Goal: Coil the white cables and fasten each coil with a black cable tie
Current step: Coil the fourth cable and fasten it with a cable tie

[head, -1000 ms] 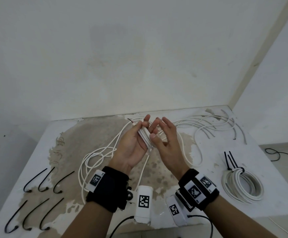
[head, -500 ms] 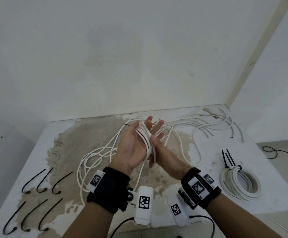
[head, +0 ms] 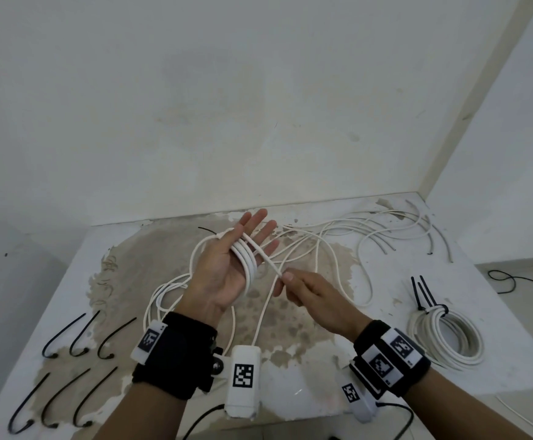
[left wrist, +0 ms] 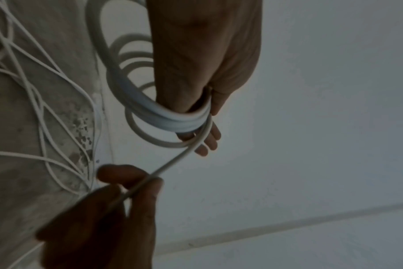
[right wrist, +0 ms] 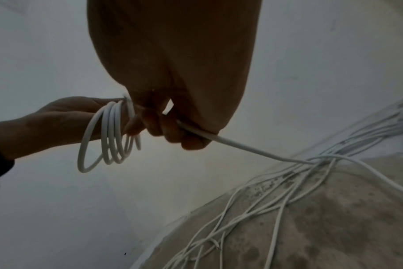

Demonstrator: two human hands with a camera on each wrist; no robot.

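Left hand [head: 227, 274]: flat, fingers straight, palm up above the worktop [head: 331, 385], white cable [head: 246, 258] wound in several turns round it.
Right hand [head: 309, 296]: pinching the cable's running length.
Advice: keep the feed taut, lay each turn beside the last.
Black cable ties [head: 78, 369]: six, near left of worktop.
Finished coil [head: 446, 335]: tied, at right.
Worktop: white, brown-stained, set in a corner of white walls.
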